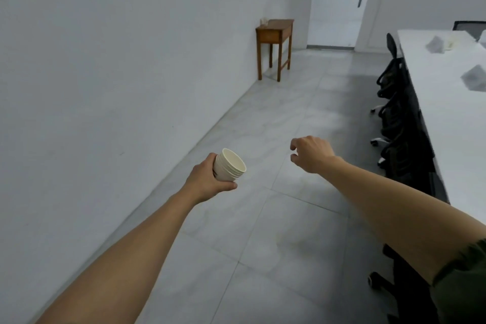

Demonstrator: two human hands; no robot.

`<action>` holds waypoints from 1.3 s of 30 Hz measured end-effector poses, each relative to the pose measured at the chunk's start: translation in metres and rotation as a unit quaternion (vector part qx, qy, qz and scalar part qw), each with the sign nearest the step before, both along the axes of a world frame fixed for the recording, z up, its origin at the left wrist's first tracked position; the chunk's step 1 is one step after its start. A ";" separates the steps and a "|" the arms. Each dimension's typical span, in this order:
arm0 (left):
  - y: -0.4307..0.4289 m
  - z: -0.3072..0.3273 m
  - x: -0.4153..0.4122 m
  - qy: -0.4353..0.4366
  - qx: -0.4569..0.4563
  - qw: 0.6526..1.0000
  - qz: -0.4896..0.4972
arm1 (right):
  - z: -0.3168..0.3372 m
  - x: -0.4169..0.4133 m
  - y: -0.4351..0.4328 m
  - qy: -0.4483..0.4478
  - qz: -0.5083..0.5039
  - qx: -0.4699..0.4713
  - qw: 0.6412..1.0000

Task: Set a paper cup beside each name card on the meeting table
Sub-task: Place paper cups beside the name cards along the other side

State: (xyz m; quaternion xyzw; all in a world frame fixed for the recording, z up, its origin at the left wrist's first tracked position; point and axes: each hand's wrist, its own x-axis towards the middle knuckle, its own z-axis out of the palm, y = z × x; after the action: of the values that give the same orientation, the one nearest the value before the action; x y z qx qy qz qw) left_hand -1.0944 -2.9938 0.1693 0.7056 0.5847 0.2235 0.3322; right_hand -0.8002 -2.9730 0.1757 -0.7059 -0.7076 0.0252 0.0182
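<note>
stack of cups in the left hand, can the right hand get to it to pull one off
Probably yes. The stack of cups is gripped low by the left hand, its open rim tilted toward the empty right hand, with only bare floor between them.

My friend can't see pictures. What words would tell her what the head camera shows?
A person's left hand holds a stack of paper cups over a grey tiled floor, while the empty right hand reaches forward. At right, black office chairs line a long white meeting table with blurry name cards; a small wooden side table stands by the wall.
</note>
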 end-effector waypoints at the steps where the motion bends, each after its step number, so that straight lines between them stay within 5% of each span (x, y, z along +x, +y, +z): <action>1: 0.030 -0.005 0.004 -0.003 -0.001 1.000 -0.013 | -0.006 0.005 0.027 0.001 -0.006 0.002 1.000; 5: 0.150 -0.015 0.022 -0.012 -0.001 0.999 -0.050 | -0.016 0.023 0.125 0.005 -0.051 -0.011 0.999; 6: 0.240 -0.015 0.032 -0.013 -0.005 0.997 -0.070 | -0.017 0.034 0.203 0.005 -0.085 -0.005 0.996; 19: 0.505 0.010 0.147 0.004 0.011 0.984 -0.178 | 0.003 0.135 0.393 -0.008 -0.185 -0.009 0.983; 39: 0.992 -0.008 0.435 0.028 0.024 0.976 -0.215 | -0.007 0.418 0.874 -0.022 -0.182 -0.017 0.983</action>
State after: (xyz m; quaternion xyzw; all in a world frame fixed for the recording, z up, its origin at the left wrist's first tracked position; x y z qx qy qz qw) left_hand -0.6599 -2.0014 0.1611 0.8286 0.4229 0.1410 0.3387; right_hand -0.3826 -2.0987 0.1687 -0.8235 -0.5670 0.0182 -0.0048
